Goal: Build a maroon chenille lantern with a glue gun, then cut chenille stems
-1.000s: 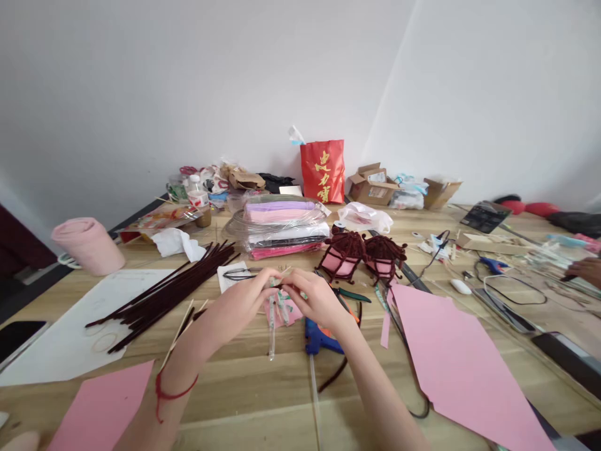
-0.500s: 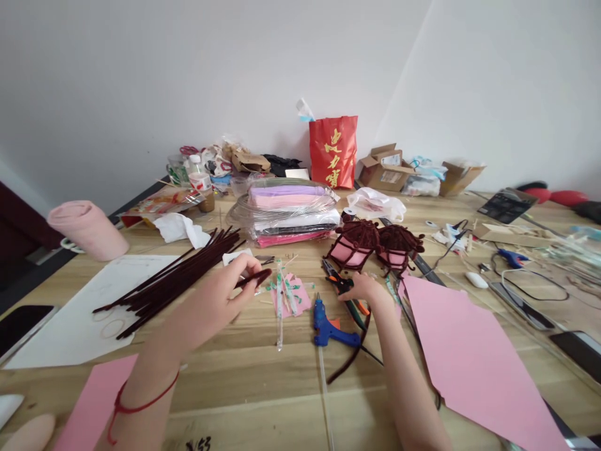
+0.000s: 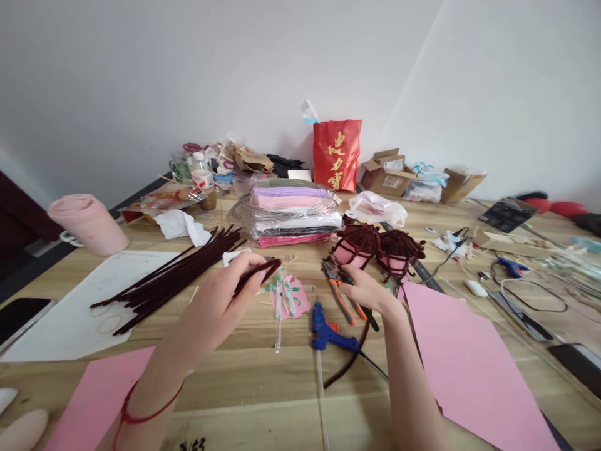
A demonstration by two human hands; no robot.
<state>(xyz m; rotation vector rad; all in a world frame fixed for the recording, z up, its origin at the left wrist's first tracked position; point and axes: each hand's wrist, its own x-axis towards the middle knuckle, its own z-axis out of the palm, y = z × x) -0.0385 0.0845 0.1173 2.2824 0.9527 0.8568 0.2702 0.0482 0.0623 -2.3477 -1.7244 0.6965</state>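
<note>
1. Head view: the left hand (image 3: 220, 300) is closed, pinching a short dark-red pipe cleaner (image 3: 258, 274) between thumb and fingertips. The piece is held just above the bench (image 3: 244, 382), its free end pointing right and slightly up toward the small pink scrap with green-and-white bits (image 3: 291, 297).
2. Half a second ago that hand held the same piece lower and flatter; now it is raised a little and the tip sits higher.
3. The right hand (image 3: 369, 293) lies on the bench, its fingers curled over the pliers (image 3: 342, 294) with orange handles. Whether it truly grips them or only rests on them, I cannot tell. A moment earlier it was only reaching for the tool; a full second ago both hands met over the pink scrap.
4. The blue glue gun (image 3: 328, 331) lies just in front of the pliers, between the two forearms.
5. A bundle of long dark-red pipe cleaners (image 3: 173, 279) lies left of the left hand, partly over a white sheet (image 3: 61, 319).
6. Beyond the right hand sit two dark-red and pink lantern-like pieces (image 3: 380, 247); a large pink paper sheet (image 3: 474, 363) lies to its right.
</note>
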